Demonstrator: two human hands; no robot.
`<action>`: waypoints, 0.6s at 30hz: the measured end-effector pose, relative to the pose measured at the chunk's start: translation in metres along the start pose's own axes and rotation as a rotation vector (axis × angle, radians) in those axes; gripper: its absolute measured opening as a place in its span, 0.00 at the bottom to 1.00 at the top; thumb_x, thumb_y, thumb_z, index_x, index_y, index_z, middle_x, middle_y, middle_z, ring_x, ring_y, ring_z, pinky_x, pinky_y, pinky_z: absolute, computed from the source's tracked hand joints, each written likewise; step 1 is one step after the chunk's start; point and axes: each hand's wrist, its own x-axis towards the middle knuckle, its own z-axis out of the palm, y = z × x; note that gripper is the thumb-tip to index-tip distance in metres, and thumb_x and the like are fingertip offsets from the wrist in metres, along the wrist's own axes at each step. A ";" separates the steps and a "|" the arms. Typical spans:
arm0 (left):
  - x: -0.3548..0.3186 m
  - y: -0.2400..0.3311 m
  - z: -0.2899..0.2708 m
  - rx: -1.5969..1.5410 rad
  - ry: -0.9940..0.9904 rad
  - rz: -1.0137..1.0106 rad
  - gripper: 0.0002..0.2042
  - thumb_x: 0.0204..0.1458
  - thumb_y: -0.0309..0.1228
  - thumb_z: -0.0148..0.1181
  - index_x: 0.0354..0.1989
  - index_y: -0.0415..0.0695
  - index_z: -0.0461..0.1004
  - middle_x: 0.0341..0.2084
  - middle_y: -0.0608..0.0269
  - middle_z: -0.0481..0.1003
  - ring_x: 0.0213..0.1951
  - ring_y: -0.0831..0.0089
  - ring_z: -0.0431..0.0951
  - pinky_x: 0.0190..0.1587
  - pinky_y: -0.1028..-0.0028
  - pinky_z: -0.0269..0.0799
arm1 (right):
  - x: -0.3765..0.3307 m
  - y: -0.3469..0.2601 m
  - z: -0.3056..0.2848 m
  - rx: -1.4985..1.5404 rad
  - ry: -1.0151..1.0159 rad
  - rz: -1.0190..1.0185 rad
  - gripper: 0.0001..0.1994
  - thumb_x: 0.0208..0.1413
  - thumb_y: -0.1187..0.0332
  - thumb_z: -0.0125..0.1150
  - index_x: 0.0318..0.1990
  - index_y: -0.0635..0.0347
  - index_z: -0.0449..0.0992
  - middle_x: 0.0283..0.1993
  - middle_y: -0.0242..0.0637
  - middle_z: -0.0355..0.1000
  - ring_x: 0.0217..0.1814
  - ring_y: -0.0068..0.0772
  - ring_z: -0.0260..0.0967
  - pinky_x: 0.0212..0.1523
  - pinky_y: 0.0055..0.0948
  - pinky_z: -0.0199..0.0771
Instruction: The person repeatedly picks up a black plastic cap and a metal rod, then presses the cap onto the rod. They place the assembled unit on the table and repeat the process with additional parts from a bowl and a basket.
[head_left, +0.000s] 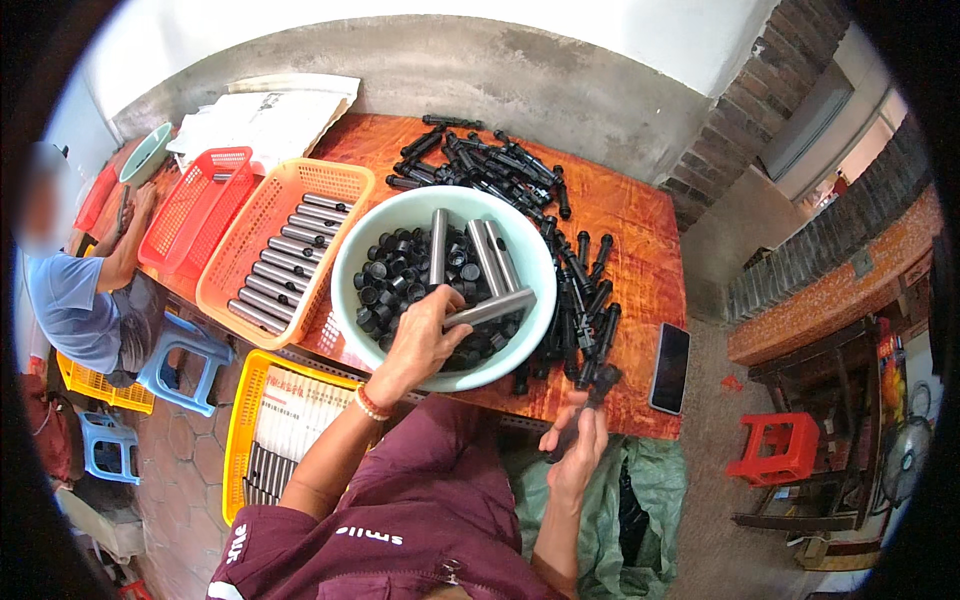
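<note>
Two hands work: your left hand (425, 335) has its grip closed on a grey metal tube (490, 308) over the pale bowl (350, 262) of black caps; your right hand (575, 445), below the surface (630, 215) edge, pinches a partly hidden black part (598, 382).

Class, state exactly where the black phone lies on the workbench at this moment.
In the head view, the black phone lies flat at the right front corner of the orange workbench, right of the pile of black parts and beyond the right hand.

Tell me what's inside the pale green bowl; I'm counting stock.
The pale green bowl holds many small black caps and several grey metal tubes. The left hand grips one tube. Whatever lies beneath the caps is covered.
</note>
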 end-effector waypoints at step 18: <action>-0.015 0.009 -0.050 -0.955 -0.213 -0.191 0.22 0.38 0.26 0.68 0.42 0.41 0.67 0.37 0.58 0.74 0.41 0.72 0.74 0.46 0.72 0.70 | 0.022 -0.008 0.044 -0.092 -0.310 0.150 0.14 0.48 0.77 0.58 0.43 0.70 0.68 0.25 0.39 0.70 0.12 0.14 0.56 0.15 0.18 0.65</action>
